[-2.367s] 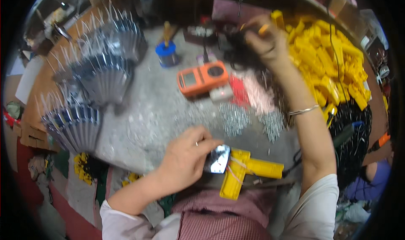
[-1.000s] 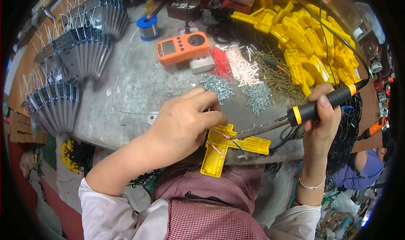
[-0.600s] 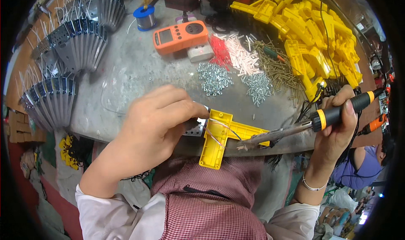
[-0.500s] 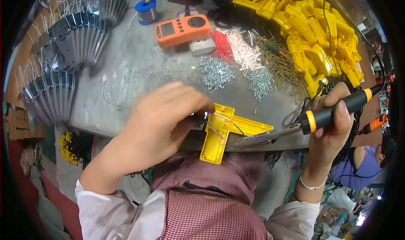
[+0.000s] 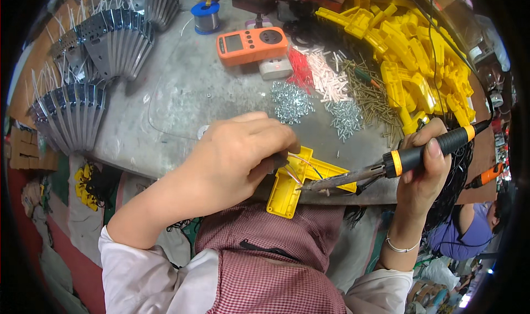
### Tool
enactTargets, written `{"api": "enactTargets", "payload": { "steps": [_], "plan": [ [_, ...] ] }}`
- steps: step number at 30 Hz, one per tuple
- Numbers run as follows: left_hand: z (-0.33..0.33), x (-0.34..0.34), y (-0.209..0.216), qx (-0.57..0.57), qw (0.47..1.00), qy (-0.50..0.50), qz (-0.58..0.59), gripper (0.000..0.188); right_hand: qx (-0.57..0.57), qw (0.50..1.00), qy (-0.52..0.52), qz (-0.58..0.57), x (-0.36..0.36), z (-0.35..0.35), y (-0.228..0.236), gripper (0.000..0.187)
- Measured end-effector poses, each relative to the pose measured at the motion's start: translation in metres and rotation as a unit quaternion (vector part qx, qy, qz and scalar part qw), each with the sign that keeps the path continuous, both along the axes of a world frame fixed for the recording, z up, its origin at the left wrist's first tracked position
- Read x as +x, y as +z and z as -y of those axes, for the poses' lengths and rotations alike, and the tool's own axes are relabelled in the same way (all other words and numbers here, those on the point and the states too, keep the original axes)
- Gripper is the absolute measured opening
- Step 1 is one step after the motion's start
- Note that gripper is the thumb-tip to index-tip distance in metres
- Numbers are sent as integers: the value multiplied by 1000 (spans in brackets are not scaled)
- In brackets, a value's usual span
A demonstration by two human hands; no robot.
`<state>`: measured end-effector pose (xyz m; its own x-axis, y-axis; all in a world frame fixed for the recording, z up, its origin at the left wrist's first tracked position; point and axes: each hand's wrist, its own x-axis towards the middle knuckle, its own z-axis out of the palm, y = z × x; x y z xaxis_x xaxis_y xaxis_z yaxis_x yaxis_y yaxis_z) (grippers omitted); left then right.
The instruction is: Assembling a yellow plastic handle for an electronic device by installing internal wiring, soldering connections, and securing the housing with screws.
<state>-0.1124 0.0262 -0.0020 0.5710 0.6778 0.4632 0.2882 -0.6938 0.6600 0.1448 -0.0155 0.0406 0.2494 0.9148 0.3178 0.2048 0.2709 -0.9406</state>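
Note:
My right hand [image 5: 425,165] is wrapped round the black and orange handle of a soldering iron [image 5: 353,175]. The iron's tip points left, over a yellow plastic housing [image 5: 283,195] at the table's front edge. Thin wires [image 5: 296,176], pale and reddish, run across the open housing close to the tip; whether they touch cannot be told. My left hand [image 5: 243,154] is closed at the housing's left side, its fingertips pinching a small dark part [image 5: 280,159] that the fingers mostly hide.
Piles of nuts [image 5: 291,101], screws [image 5: 345,118], white sleeves [image 5: 327,76] and red sleeves [image 5: 300,70] lie beyond my hands. Behind them are an orange meter [image 5: 251,44] and a solder spool [image 5: 206,20]. Yellow housings [image 5: 419,65] heap at right; fanned metal strips [image 5: 118,43] stand at left.
The soldering iron has moved left and slightly down, bringing its tip over the wires inside the housing. My left hand has shifted a little right, and the whole view has shifted slightly.

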Motion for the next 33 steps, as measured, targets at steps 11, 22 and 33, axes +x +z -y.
{"api": "enactTargets", "payload": {
  "steps": [11, 22, 33],
  "plan": [
    [-1, 2, 1, 0, 1000, -18, -3, 33, 4, 1000, 2, -2, 1, -2, -2, 36],
    [0, -5, 4, 27, 999, 18, -29, 32, 6, 999, 45, -12, 3, -1, -4, 27],
    [-30, -40, -41, 58, 976, 185, -100, 29, 38, 999, -12, -33, 12, -7, -3, 32]
  ]
}}
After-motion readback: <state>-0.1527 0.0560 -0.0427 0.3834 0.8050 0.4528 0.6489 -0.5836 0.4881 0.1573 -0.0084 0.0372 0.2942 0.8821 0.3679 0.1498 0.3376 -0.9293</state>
